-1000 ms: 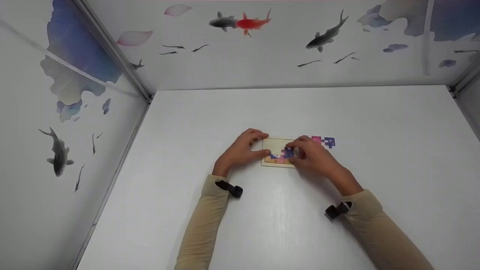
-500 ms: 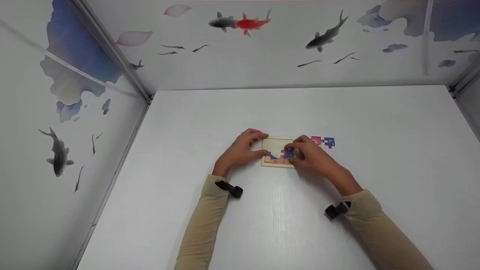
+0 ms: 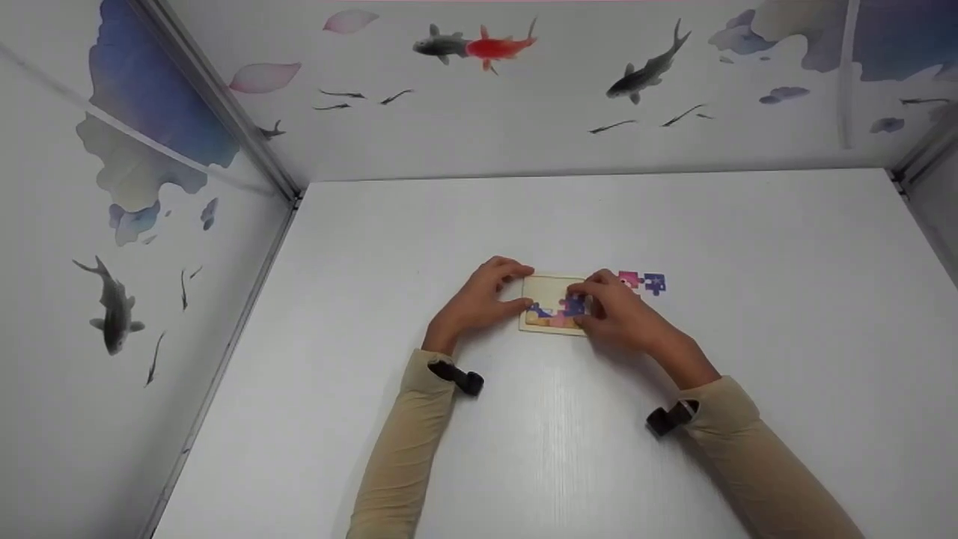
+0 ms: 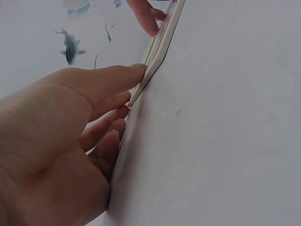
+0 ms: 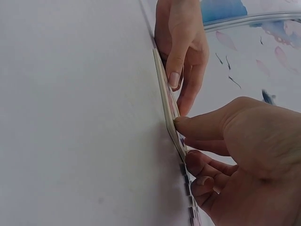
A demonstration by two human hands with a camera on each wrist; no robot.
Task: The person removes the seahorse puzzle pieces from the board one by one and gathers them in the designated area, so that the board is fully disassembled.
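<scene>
Left hand (image 3: pixel 483 298): grasping the left side of the puzzle tray (image 3: pixel 545 289), my thumb on its rim and my index finger at its far left corner; my other fingers curve down beside the edge.
Right hand (image 3: pixel 629 314): grasping a blue puzzle piece (image 3: pixel 574 305) by thumb and index fingertip, my thumb at the tray's near right corner; how firmly I pinch, I can't tell.
Puzzle tray: flat on the white table (image 3: pixel 554 442), between my two hands and touched by both; its pale base shows bare between my fingertips, toward the far side.
Pieces in the tray: a blue-and-white piece (image 3: pixel 544 310) just beside my left thumb; an orange-and-pink row (image 3: pixel 558 320) along the side nearest me, running toward my right thumb.
Loose pieces: a pink piece (image 3: pixel 629 279) just past my right knuckles, partly covered by them; a dark blue piece (image 3: pixel 656 284) next to it, farther right of my hand, both outside the tray.
Wrists: a black device (image 3: pixel 468 382) below my left hand, another black device (image 3: pixel 665 421) below my right, each at the cuff of a tan sleeve.
Back wall (image 3: pixel 479 127): well beyond both hands, printed with fish and petals.
</scene>
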